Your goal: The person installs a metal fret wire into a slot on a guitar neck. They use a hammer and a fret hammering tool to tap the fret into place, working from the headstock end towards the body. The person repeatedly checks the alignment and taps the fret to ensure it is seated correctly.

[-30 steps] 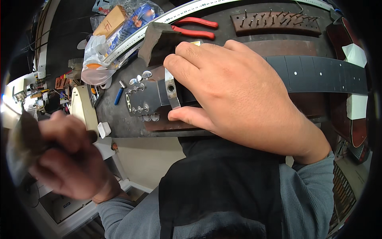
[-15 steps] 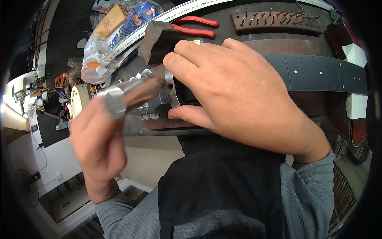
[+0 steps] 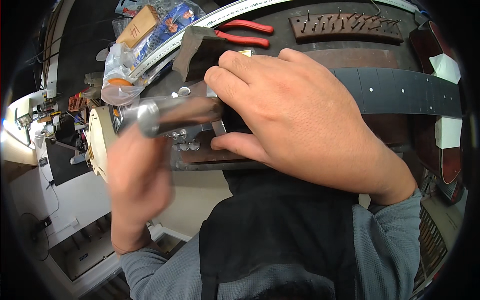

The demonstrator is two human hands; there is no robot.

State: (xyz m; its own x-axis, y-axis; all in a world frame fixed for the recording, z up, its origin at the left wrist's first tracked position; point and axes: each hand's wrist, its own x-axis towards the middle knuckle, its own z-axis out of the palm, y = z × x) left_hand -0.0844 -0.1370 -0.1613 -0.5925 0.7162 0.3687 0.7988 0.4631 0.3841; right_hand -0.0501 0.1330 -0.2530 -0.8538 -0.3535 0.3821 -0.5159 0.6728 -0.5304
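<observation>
My left hand (image 3: pixel 140 175), smeared by motion, is closed on a hammer whose shiny, blurred head (image 3: pixel 185 112) points to the right; its handle is hidden in my grip. The far end of the head meets or nearly meets a silvery metal piece (image 3: pixel 218 128). My right hand (image 3: pixel 295 105) pinches that piece between thumb and fingers, at the headstock end of a guitar neck. The black fretboard (image 3: pixel 380 90) with white dots runs out rightward from under this hand. Round metal tuning machines (image 3: pixel 189 145) show beside the hammer head.
Beyond my hands lie a dark concave wood block (image 3: pixel 192 52), red-handled pliers (image 3: pixel 247 41), a white ruler (image 3: pixel 240 9) and a wood rack of metal pins (image 3: pixel 345 27). Plastic bags (image 3: pixel 120 75) sit back left. A dark red guitar body (image 3: pixel 450 162) stands right, white pads by the neck.
My left hand and the hammer have moved right, bringing the head up to the metal piece. My right hand stays in place.
</observation>
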